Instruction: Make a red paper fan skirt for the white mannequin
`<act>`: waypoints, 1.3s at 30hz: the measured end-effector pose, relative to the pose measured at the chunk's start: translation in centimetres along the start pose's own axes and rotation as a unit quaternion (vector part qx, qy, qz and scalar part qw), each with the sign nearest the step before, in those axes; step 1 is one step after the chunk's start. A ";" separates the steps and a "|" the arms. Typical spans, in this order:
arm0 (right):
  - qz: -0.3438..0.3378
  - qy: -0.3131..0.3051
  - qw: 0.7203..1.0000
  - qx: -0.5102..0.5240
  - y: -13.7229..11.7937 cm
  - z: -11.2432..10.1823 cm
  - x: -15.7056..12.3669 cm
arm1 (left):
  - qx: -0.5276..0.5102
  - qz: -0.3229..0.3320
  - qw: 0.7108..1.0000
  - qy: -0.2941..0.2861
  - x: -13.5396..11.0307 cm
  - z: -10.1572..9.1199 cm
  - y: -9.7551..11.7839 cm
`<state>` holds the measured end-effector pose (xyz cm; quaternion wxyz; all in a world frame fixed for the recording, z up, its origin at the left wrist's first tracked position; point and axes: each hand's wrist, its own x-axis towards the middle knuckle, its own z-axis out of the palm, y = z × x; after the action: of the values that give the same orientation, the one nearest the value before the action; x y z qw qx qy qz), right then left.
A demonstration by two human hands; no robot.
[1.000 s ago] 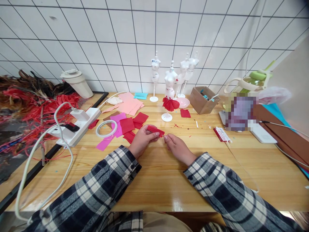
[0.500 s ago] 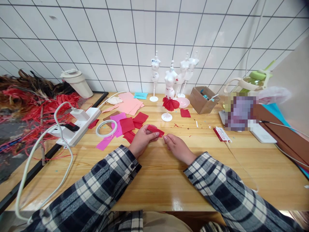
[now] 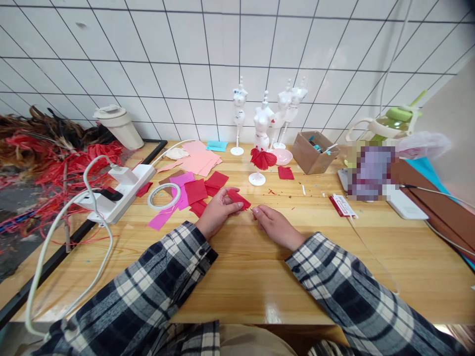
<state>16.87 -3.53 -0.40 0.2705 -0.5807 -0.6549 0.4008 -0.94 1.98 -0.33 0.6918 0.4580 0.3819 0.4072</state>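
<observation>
My left hand (image 3: pixel 218 211) pinches a small piece of red crepe paper (image 3: pixel 238 199) between thumb and fingers, above the table. Just to its right, my right hand (image 3: pixel 273 223) has thumb and fingertips pressed together, a short gap from the paper's edge; whatever may be between them is too small to make out. Beyond both hands stands a white mini dress form (image 3: pixel 262 121) wearing a pleated red paper skirt (image 3: pixel 263 158). Red paper squares (image 3: pixel 195 191) lie left of my left hand, beside purple strips (image 3: pixel 162 218) and a roll of white tape (image 3: pixel 164 197).
More white dress forms (image 3: pixel 239 113) stand along the wall, near a pink dish (image 3: pixel 283 157) and a cardboard box (image 3: pixel 314 152). Pink paper sheets (image 3: pixel 198 158) lie behind. At left are a power strip (image 3: pixel 122 193) with looping cables and a cup (image 3: pixel 118 127); at right, a power bank (image 3: pixel 406 203).
My right hand has drawn slightly away from the red paper, widening the gap. In my left hand the paper has tilted and shows more of its face.
</observation>
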 end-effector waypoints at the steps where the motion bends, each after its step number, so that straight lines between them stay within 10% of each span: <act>1: -0.002 -0.003 1.000 0.001 0.0 0.0 0.0 | 0.010 0.003 1.000 -0.005 0.1 -0.1 -0.1; 39: -0.018 -0.062 0.998 0.028 0.2 -0.2 0.2 | 0.035 0.002 0.998 -0.043 -0.2 -0.1 -0.1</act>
<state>17.09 -3.34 -0.51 0.2531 -0.5346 -0.6695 0.4494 -1.04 1.82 -0.43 0.6902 0.5001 0.3649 0.3746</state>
